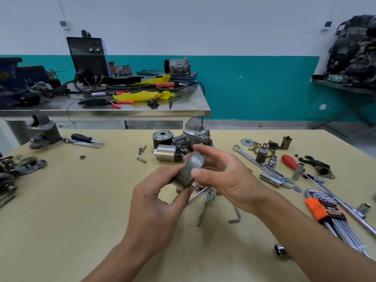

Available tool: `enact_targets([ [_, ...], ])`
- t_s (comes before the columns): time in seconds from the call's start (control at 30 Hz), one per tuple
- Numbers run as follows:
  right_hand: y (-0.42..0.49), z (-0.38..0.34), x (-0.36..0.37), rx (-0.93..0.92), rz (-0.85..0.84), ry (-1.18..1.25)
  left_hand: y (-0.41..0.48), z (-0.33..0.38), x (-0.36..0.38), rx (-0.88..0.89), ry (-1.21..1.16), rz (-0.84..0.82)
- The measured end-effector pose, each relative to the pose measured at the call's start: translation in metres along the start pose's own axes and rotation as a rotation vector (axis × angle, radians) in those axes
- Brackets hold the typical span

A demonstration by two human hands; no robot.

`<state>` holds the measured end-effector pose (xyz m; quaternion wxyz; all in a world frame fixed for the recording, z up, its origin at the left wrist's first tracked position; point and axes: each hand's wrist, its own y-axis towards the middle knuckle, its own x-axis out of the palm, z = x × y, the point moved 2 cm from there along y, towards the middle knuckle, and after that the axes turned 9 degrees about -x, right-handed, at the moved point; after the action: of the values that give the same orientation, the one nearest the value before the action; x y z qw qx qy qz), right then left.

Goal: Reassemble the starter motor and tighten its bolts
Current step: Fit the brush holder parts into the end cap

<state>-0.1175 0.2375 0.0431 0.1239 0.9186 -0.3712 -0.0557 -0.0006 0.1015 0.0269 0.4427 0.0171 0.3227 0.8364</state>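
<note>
- Above mid-table (pixel 61 200), both hands hold a grey cylinder (pixel 192 169) in the air, tilted. It's motion-blurred, so exact part unclear, prob. a starter section.
- Left hand (pixel 158 202): fingers + thumb curled round the cylinder's lower end.
- Right hand (pixel 225 180): thumb + fingers pinch its upper end.
- Other starter parts sit on the table just behind the hands: solenoid (pixel 165 155) on its side, nose housing (pixel 194 127) upright, black round housing (pixel 162 138) beside it. Can't tell if any are joined.
- Long bolts (pixel 203 208) lie under the hands w/ a loose Allen key (pixel 236 216) near. Spanner (pixel 258 162) + hex key set (pixel 321 210) off to the right.
- Step, as I read it: early, orienting one piece before mating. Bolts not yet fitted, tools untouched.
- Next move needs: line the cylinder's end w/ its mate and seat it square, no forcing. Only then thread the bolts by hand and pick a tool to tighten.
</note>
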Motion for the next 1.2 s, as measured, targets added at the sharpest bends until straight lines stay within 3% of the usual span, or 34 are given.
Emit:
enact_targets([
  [0.13, 0.005, -0.014, -0.012, -0.046, 0.233, -0.180, 0.002, -0.008, 0.000, -0.162, -0.177, 0.004],
  [0.23, 0.003, -0.023, -0.035, -0.139, 0.407, -0.559, 0.006, -0.014, -0.001, -0.290, -0.309, 0.003],
  [0.3, 0.001, -0.023, -0.046, -0.156, 0.303, -0.820, 0.009, -0.019, -0.002, -0.389, -0.434, -0.002],
  [0.4, 0.002, -0.017, -0.060, 0.002, 0.052, -1.078, 0.010, -0.024, 0.001, -0.548, -0.686, -0.033],
  [0.57, 0.000, -0.003, -0.057, 0.182, -0.193, -1.122, 0.010, -0.029, 0.003, -0.604, -0.734, -0.053],
  [0.67, 0.000, 0.001, -0.048, 0.183, -0.199, -1.169, 0.010, -0.031, 0.004, -0.588, -0.709, -0.058],
  [0.87, 0.002, 0.016, -0.028, 0.198, -0.225, -1.558, 0.008, -0.035, 0.004, -0.564, -0.683, -0.081],
  [1.0, 0.002, 0.010, -0.033, 0.246, -0.310, -1.460, 0.008, -0.035, 0.004, -0.549, -0.684, -0.084],
  [1.1, 0.000, -0.001, -0.041, 0.233, -0.253, -1.315, 0.009, -0.035, 0.003, -0.538, -0.666, -0.091],
  [1.2, 0.003, -0.004, -0.039, 0.070, -0.086, -1.274, 0.008, -0.036, 0.004, -0.530, -0.633, -0.087],
])
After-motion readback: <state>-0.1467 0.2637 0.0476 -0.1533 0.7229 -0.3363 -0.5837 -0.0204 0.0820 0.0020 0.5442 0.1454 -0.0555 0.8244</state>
